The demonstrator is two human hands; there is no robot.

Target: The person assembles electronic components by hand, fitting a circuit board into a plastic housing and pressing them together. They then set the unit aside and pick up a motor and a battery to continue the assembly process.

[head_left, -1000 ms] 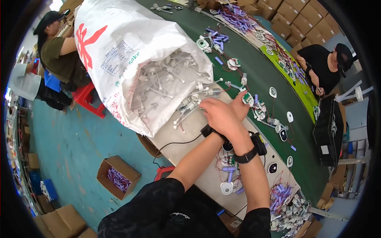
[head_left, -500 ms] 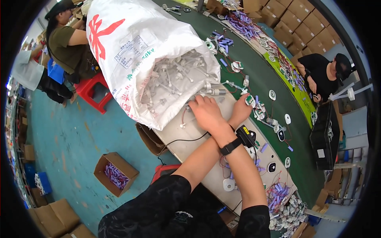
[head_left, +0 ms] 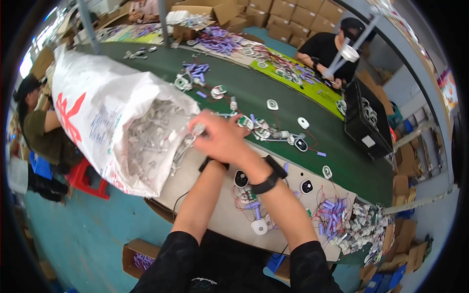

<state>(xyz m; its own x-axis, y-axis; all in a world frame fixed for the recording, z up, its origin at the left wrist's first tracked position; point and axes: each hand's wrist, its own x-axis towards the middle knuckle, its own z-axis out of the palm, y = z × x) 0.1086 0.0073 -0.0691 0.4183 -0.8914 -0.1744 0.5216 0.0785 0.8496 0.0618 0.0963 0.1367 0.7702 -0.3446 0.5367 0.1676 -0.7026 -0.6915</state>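
My forearms cross, the right over the left. Close to the mouth of a large white woven sack (head_left: 90, 105), my right hand (head_left: 222, 139) is closed on a small grey-white cylindrical part (head_left: 198, 129), blurred by motion. Inside the sack lie many translucent white plastic stems (head_left: 151, 129), some spilling at its lip. My left hand (head_left: 239, 128), mostly hidden behind the right, has its fingers closed at a round white piece with a green circuit board (head_left: 245, 122). Beside it lie wired assemblies (head_left: 273, 134) with boards, motors and purple cells.
A green conveyor belt (head_left: 312, 156) runs beyond the pale table (head_left: 278, 234). A heap of motors and purple cells (head_left: 356, 224) covers its right end. Across the belt, a person (head_left: 327, 49) works near a black crate (head_left: 366, 124). A red stool (head_left: 88, 178) stands at left.
My view has turned, bringing more of the belt and the far table in. My right hand has lifted from the table beside the sack with a small part. The left stays at the circuit-board piece.
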